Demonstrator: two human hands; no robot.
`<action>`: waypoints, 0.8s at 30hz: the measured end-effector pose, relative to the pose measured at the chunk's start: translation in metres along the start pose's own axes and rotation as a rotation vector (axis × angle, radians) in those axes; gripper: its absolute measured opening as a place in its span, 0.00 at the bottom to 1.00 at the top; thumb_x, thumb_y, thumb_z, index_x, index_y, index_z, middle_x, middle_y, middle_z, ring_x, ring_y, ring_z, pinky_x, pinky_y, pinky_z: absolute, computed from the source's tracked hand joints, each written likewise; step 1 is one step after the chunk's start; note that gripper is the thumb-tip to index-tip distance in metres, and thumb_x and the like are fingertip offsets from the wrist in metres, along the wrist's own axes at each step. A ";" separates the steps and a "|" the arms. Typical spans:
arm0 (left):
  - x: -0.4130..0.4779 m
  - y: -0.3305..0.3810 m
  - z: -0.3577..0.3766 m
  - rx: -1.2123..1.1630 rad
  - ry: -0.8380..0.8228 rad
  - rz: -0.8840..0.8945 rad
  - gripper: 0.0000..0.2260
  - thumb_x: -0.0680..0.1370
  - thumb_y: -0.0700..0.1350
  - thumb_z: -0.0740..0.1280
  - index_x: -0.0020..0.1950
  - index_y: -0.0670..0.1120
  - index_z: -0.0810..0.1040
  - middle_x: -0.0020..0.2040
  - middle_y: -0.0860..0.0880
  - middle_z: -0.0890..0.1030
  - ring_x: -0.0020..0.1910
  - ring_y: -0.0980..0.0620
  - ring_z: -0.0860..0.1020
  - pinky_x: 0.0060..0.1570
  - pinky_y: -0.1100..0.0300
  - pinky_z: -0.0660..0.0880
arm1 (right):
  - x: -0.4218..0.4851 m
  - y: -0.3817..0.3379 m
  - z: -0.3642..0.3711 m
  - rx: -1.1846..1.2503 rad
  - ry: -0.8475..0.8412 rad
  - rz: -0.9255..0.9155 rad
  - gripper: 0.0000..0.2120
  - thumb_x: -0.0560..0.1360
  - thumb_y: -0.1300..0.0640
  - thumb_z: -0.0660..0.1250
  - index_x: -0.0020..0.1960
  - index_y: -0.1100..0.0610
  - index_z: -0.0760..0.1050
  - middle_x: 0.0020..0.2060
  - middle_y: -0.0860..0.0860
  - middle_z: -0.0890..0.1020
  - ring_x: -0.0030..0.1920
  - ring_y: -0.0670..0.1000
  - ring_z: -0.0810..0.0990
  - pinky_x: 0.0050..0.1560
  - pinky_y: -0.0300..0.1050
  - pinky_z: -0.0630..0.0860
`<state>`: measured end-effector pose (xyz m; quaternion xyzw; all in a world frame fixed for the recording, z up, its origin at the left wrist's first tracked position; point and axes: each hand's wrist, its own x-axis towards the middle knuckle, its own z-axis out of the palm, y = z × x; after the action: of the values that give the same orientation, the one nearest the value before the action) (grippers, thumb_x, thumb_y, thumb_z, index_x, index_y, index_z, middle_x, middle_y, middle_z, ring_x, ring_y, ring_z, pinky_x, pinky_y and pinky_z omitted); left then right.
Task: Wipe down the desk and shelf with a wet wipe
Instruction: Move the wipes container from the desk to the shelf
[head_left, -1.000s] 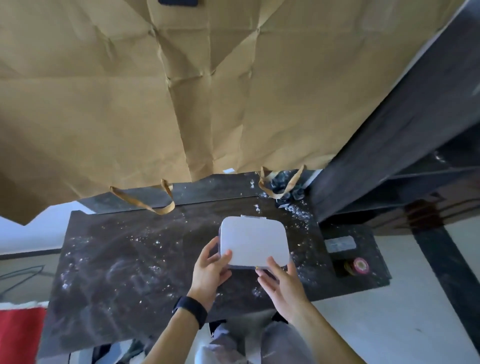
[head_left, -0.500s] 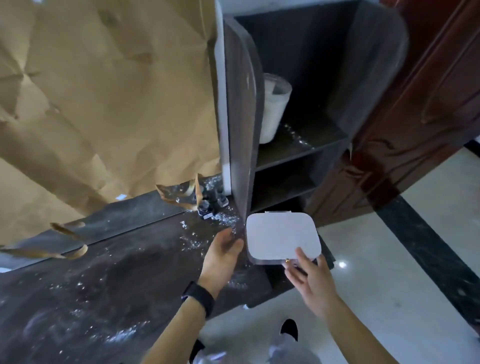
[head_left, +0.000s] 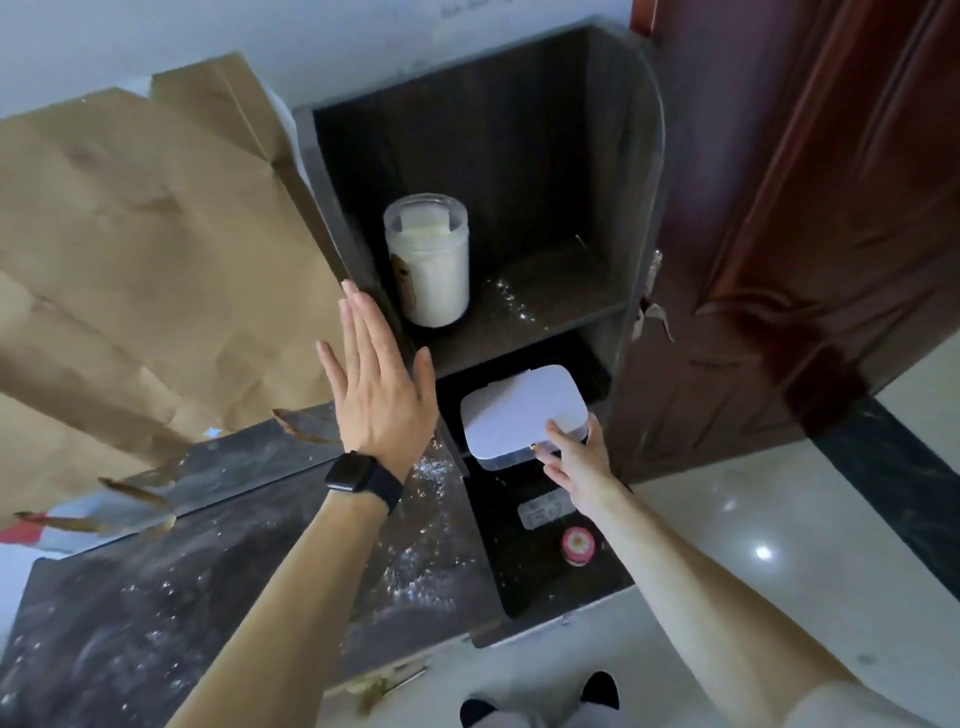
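Note:
A white flat box with a lid (head_left: 522, 413) sits at the mouth of the lower shelf compartment (head_left: 519, 364). My right hand (head_left: 574, 460) holds the box's near edge with its fingers. Flat and with straight fingers, my left hand (head_left: 376, 387) is raised against the shelf's left side panel (head_left: 332, 208). The dark desk (head_left: 208, 571) in front carries white powder and smears. More powder lies on the upper shelf board (head_left: 540, 296).
A clear jar with white contents (head_left: 428, 260) stands on the upper shelf. A roll of pink tape (head_left: 577, 544) and a small white label (head_left: 545, 512) lie on the low dark board at right. Crumpled brown paper (head_left: 130, 270) covers the wall at left; a red-brown door (head_left: 805, 208) stands right.
The white box went from the desk to the lower shelf opening. My left hand let go of it and rose flat to the shelf's side panel. The view turned right toward the shelf.

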<state>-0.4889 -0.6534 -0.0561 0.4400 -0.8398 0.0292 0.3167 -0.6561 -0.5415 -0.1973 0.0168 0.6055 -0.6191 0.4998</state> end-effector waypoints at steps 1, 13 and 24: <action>-0.001 -0.002 0.003 0.048 0.004 -0.002 0.34 0.83 0.49 0.57 0.79 0.37 0.39 0.80 0.39 0.45 0.80 0.47 0.44 0.75 0.34 0.50 | 0.008 -0.001 0.005 -0.024 -0.018 0.005 0.37 0.77 0.55 0.72 0.78 0.43 0.56 0.56 0.58 0.81 0.62 0.63 0.80 0.68 0.59 0.74; -0.003 0.003 0.014 0.380 0.127 -0.039 0.37 0.82 0.47 0.61 0.78 0.38 0.38 0.78 0.40 0.41 0.79 0.45 0.41 0.75 0.36 0.47 | 0.052 -0.012 0.045 -0.608 0.117 0.011 0.32 0.78 0.38 0.66 0.73 0.53 0.59 0.37 0.53 0.78 0.39 0.56 0.87 0.45 0.57 0.85; -0.085 0.031 0.042 0.144 -0.198 -0.214 0.37 0.74 0.42 0.68 0.81 0.49 0.55 0.81 0.44 0.47 0.80 0.45 0.43 0.74 0.38 0.40 | 0.037 0.011 -0.027 -0.818 -0.035 -0.149 0.35 0.78 0.37 0.63 0.80 0.47 0.55 0.58 0.49 0.83 0.42 0.47 0.86 0.37 0.35 0.76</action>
<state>-0.4988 -0.5871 -0.1292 0.5494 -0.8109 0.0119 0.2013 -0.6838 -0.5408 -0.2356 -0.2376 0.7926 -0.3622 0.4291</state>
